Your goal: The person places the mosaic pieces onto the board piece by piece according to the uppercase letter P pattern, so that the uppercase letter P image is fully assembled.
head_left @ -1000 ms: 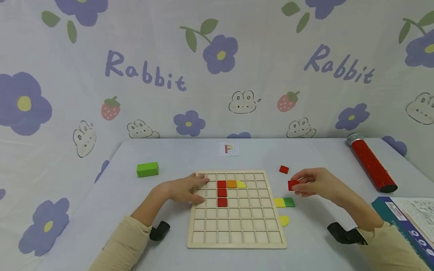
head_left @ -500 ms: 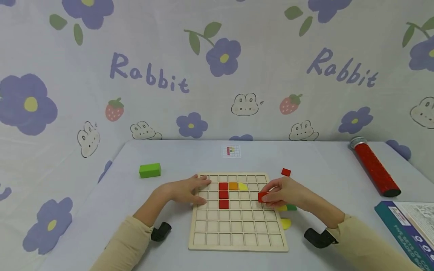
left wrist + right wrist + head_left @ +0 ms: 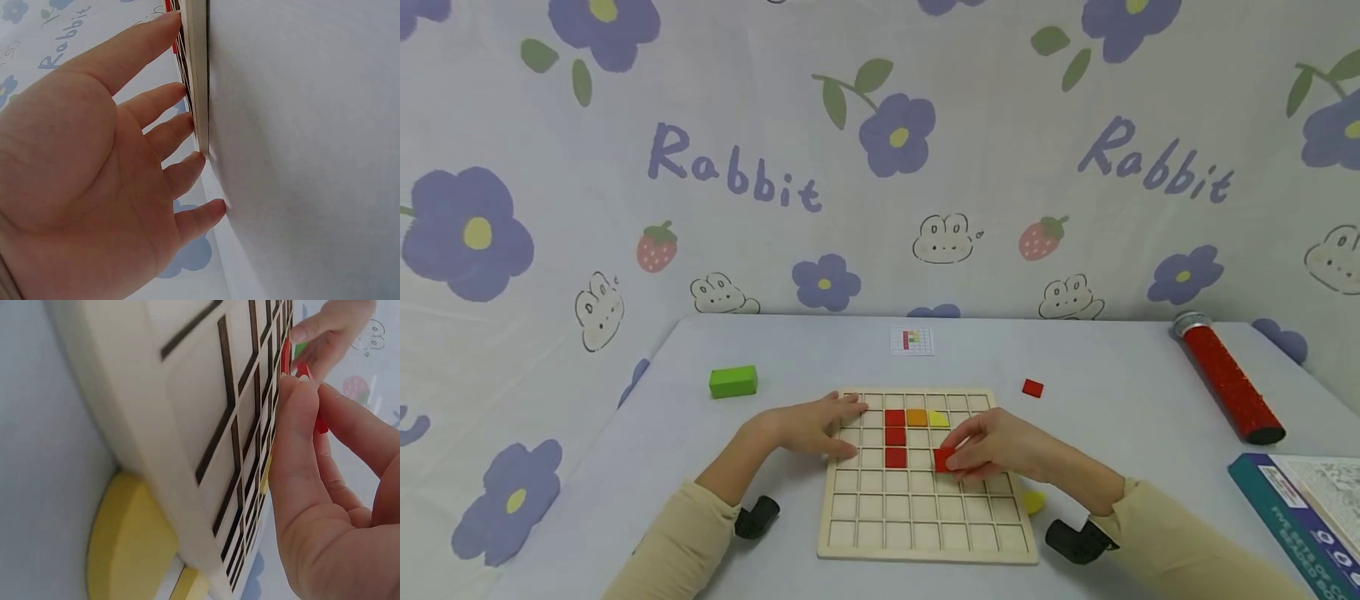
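A wooden grid board [image 3: 865, 533] lies flat on the table, with red square tiles [image 3: 895, 436] in a column and an orange tile [image 3: 917, 417] and a yellow tile [image 3: 937, 418] beside the top one. My right hand [image 3: 1003, 446] pinches another red tile [image 3: 943, 460] between thumb and fingers, over the board's middle; the right wrist view shows this tile [image 3: 321, 419] tilted. With its fingers spread, my left hand [image 3: 812, 425] rests on the board's left edge, the fingertips touching the frame in the left wrist view.
A loose red tile [image 3: 1033, 388] lies right of the board, and a yellow rounded piece [image 3: 1034, 502] touches its right edge. A pattern card [image 3: 912, 341] and a green block [image 3: 733, 382] lie farther back. At right are a red microphone [image 3: 1232, 383] and a box [image 3: 1292, 508].
My right hand has carried the red tile leftward from beside the board to above its middle. The left hand has stayed on the board's edge.
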`<action>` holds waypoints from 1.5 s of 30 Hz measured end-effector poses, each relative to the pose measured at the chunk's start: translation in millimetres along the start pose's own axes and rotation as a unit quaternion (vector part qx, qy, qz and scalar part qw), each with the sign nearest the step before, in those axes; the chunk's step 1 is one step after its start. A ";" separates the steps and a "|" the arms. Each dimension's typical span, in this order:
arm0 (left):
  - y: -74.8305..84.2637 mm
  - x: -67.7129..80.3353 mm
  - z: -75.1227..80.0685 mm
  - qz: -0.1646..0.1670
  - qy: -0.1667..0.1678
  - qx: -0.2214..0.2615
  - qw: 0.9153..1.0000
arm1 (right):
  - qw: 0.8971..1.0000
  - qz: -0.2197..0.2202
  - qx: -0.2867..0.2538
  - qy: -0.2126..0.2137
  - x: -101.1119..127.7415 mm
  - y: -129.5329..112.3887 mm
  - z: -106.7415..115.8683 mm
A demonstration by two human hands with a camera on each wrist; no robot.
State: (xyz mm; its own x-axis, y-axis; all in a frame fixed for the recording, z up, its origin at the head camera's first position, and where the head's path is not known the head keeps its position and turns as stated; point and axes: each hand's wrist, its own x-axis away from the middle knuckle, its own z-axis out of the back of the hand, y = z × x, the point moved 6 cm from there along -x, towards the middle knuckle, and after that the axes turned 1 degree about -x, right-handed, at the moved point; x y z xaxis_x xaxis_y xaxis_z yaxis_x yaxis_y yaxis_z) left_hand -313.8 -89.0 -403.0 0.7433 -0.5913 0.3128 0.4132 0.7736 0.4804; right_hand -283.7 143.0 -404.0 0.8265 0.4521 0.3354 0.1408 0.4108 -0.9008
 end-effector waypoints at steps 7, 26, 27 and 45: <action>-2.1 -1.3 -1.7 0.004 0.000 -0.003 1.000 | 1.000 0.001 -0.024 -0.018 -4.9 -3.6 -17.3; -3.3 -2.5 -1.1 0.000 0.000 -0.022 1.000 | 0.999 -0.019 0.042 0.026 -14.4 -16.1 -43.9; -3.2 -2.4 -0.8 -0.001 -0.001 -0.022 1.000 | 0.998 -0.017 0.052 0.031 -14.2 -16.8 -44.5; -4.2 -3.6 -0.3 -0.005 -0.003 -0.024 1.000 | 0.997 -0.003 0.067 0.025 -10.4 -18.8 -50.7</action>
State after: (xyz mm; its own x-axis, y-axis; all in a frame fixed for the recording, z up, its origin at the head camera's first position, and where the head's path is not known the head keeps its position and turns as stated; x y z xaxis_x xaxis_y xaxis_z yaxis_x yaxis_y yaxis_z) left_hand -318.0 -90.1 -406.4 0.7357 -0.6008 0.3128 0.4461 0.7773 0.4436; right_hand -267.4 90.5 -404.6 0.8529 0.4100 0.3232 0.0748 0.5166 -0.8529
